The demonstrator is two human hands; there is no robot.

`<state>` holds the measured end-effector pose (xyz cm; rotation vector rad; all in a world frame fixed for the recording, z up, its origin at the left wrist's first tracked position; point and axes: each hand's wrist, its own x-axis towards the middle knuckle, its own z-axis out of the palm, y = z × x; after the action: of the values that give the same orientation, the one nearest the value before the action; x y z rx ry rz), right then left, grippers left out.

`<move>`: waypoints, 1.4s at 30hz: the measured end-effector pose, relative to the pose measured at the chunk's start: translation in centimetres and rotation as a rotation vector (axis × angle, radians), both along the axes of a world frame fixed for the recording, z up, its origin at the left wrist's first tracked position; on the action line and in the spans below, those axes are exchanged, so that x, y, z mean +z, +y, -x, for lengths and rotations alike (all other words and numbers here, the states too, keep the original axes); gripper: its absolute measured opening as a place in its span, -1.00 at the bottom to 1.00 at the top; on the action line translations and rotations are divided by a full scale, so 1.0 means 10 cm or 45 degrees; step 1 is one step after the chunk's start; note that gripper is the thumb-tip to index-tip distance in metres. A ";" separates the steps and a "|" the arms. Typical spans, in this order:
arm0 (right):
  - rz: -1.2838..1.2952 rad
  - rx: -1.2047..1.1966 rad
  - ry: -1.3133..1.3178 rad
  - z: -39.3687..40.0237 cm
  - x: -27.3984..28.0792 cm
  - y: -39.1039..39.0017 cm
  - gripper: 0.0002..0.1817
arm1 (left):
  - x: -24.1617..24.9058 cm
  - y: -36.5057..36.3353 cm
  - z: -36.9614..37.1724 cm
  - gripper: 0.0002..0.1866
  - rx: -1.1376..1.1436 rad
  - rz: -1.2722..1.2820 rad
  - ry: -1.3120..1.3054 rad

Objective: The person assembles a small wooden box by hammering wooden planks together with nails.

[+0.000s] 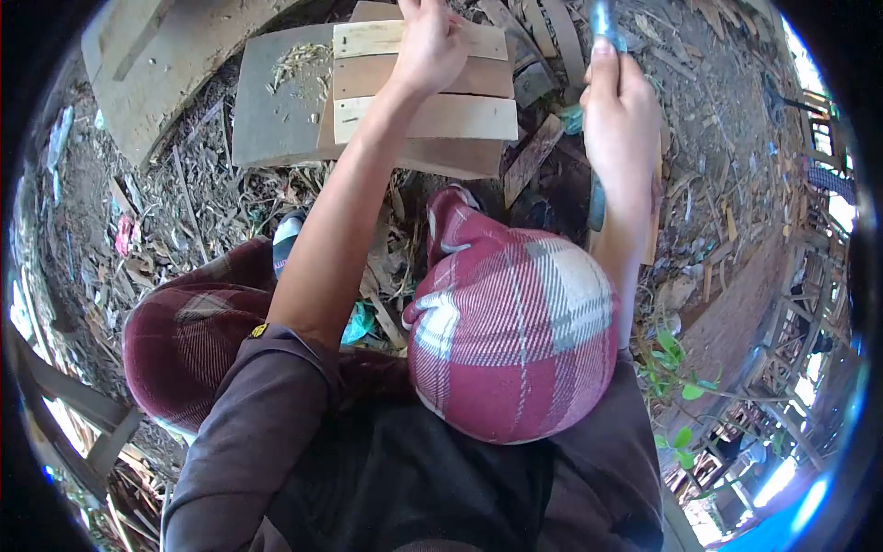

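Note:
Three pale wooden slats [441,122] lie side by side across wooden blocks, with small nail-like marks near their ends. My left hand [432,51] is over the top slat, its fingers pressed together near the slat's far edge; whatever is between them is too small to name. To the right, my right hand [621,115] is wrapped round the handle of a tool, which looks like a hammer [602,20]. The tool's upper end runs toward the top edge of the view, and its lower end shows below my hand.
A grey board [276,101] with wood shavings lies left of the slats. A large wooden piece [152,78] is at the upper left. Wood scraps [533,156] litter the ground. A green plant [682,368] stands at the right. My plaid-covered knees [515,340] are below.

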<state>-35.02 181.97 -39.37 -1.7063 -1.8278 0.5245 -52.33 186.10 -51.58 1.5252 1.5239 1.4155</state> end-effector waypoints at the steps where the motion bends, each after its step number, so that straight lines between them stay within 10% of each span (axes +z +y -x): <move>1: 0.035 -0.027 -0.028 0.04 -0.03 -0.08 -0.52 | 0.00 0.01 0.00 -0.21 -0.012 0.013 0.009; 4: 0.153 0.110 -0.265 0.01 -0.74 -0.05 -0.49 | -0.04 0.03 -0.01 -0.19 0.019 -0.107 0.127; 8: 0.229 -0.071 -0.192 -0.05 -0.22 -0.02 -0.47 | -0.12 0.02 -0.04 -0.39 0.049 -0.078 0.173; 13: 0.270 -0.237 0.493 -0.57 -0.24 -0.31 -0.50 | -0.17 0.05 -0.26 -0.58 0.147 -0.169 1.287; 31: 0.567 -0.267 0.460 -1.05 -1.40 -0.65 -0.55 | 0.95 0.03 0.18 -0.42 0.101 0.491 -0.021; 42: 0.621 -0.347 0.093 -0.89 -2.36 -0.76 -0.55 | 0.80 0.13 0.97 -0.40 -0.730 0.483 -0.782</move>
<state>-26.14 174.41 -62.96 -2.1782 -1.4566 0.9576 -62.02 187.43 -43.55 1.0355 0.8248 1.0377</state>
